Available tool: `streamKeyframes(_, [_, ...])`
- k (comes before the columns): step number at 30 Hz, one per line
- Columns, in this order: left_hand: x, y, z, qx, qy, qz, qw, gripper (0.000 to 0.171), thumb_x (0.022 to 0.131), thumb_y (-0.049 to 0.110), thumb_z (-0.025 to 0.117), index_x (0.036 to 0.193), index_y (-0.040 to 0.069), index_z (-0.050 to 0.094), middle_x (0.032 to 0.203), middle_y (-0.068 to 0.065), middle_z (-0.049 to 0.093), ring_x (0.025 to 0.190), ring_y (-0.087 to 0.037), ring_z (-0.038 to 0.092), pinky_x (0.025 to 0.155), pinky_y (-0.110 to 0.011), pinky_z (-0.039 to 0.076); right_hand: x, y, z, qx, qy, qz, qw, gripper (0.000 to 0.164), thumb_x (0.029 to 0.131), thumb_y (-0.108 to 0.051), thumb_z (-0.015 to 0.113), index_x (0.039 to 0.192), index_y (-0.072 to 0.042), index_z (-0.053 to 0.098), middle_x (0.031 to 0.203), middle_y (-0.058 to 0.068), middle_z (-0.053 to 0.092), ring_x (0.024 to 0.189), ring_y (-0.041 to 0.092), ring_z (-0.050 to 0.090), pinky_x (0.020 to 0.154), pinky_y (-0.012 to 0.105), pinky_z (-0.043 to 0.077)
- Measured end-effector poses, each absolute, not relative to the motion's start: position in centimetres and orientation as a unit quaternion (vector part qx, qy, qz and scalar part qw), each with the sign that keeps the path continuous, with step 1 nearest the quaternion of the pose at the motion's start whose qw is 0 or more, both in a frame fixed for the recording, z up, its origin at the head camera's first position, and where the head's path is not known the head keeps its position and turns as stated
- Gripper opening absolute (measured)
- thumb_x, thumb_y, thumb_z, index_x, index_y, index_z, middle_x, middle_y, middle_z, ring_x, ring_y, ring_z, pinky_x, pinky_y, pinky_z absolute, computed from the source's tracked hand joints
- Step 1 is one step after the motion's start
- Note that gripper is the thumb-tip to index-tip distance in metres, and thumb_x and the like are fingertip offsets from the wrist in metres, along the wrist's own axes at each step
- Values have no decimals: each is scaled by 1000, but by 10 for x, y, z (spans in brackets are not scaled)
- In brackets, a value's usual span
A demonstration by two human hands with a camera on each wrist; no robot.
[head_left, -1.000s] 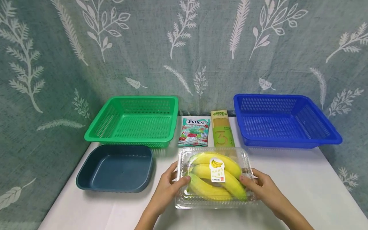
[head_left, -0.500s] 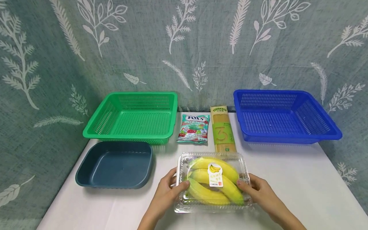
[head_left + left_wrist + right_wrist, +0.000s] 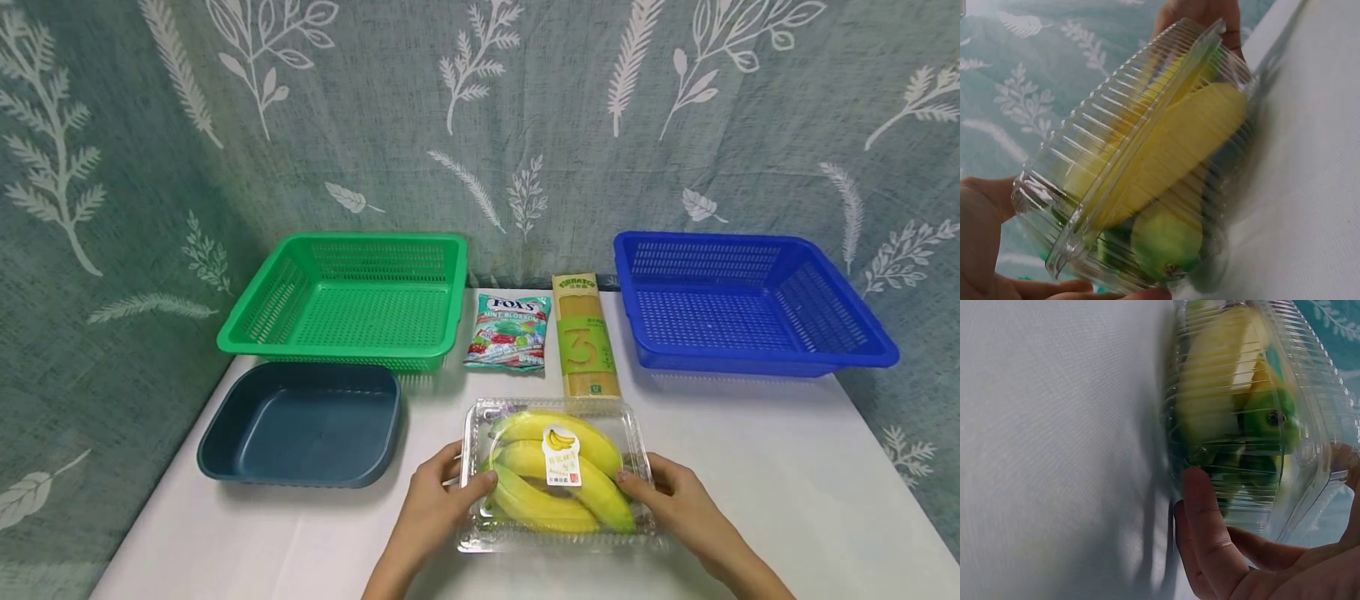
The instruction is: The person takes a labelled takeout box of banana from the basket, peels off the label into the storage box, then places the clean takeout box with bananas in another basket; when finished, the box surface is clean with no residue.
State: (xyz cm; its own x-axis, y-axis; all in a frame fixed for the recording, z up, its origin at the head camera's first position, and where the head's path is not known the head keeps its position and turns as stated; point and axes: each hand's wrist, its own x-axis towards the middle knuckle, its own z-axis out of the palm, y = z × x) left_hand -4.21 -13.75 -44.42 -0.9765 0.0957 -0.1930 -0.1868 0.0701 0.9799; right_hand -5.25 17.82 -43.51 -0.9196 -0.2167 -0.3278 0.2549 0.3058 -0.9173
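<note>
Left hand (image 3: 438, 504) gripping the left end of a clear plastic box (image 3: 540, 546), right hand (image 3: 678, 504) gripping the right end. Box sitting near, about mid-tabletop (image 3: 787, 467); cannot tell whether its base is touching. Bananas (image 3: 540, 504) lying inside, white label (image 3: 561, 458) showing on top. Beyond: Fox's bag (image 3: 508, 332) lying left of a long green-and-tan packet (image 3: 585, 346). Green basket (image 3: 341, 350) standing far left, dark tray (image 3: 300, 482) nearer, blue basket (image 3: 757, 358) far right.

White table (image 3: 780, 450); 2 baskets stand on it, green basket (image 3: 330, 349) far left, blue basket (image 3: 757, 361) far right; between them lie a sweets bag (image 3: 510, 333) and, just right, a pasta pack (image 3: 586, 337); dark tub (image 3: 300, 437) left, nearer than the green basket; clear box (image 3: 555, 543) near middle, contact unclear.
</note>
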Motion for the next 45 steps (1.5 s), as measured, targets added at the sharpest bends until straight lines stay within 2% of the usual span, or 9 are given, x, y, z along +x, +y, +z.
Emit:
streamKeyframes(12, [-42,-133,-443,-61,759,643,84,60,84,30,79,133,2,60,130,-21,62,81,-21,70,59,-36,58,-55,180,-436,16,787,-585,195,49,99,-30,63,130,7,55,107,12,68,95,22,63,78,34,55])
streamKeyframes(20, [-44,-134,-443,-58,761,641,82,59,84,30,79,132,1,61,129,-21,63,81,-20,70,58,-35,58,-54,178,-438,21,801,-571,181,50,98,-31,65,130,6,56,109,12,68,94,22,64,76,33,55])
streamKeyframes(23, [-45,-134,-442,-58,764,638,80,60,84,30,79,132,0,60,129,-22,62,84,-20,70,59,-34,58,-57,178,-434,16,852,-500,152,64,95,-40,68,137,5,50,115,15,65,96,24,64,74,36,56])
streamKeyframes(26, [-46,-133,-442,-57,765,636,80,62,84,31,79,133,-1,59,129,-24,62,88,-22,70,61,-34,59,-59,179,-423,6,902,-417,115,83,91,-51,69,146,4,40,125,21,61,104,31,64,78,43,57])
streamKeyframes(28, [-47,-133,-443,-59,766,635,81,62,84,31,79,133,-1,59,130,-24,61,90,-23,70,61,-34,59,-61,180,-415,-6,917,-389,82,88,90,-55,69,149,3,37,131,23,57,111,36,62,82,46,57])
streamKeyframes(32, [-47,-132,-445,-63,765,636,80,61,84,31,79,133,0,59,130,-23,61,89,-22,70,62,-34,59,-65,182,-398,-55,922,-384,3,75,91,-47,72,143,1,47,132,22,57,112,38,62,83,44,58])
streamKeyframes(37, [-46,-132,-444,-65,762,640,77,62,85,30,79,134,0,58,131,-23,61,88,-22,69,60,-34,58,-72,181,-385,-109,928,-348,-77,52,91,-34,76,130,-2,62,125,15,64,106,33,64,79,41,59])
streamKeyframes(41, [-44,-132,-443,-67,762,640,76,64,85,31,79,136,-1,57,134,-26,58,95,-25,69,62,-35,59,-77,175,-378,-149,928,-328,-91,43,88,-22,79,124,-2,67,117,11,68,101,28,66,76,38,60])
streamKeyframes(45, [-43,-132,-442,-66,763,639,74,64,85,31,79,136,-1,57,134,-26,58,95,-26,69,62,-35,59,-83,166,-368,-191,928,-312,-69,37,86,-16,80,120,-5,69,110,6,70,95,22,67,72,34,59])
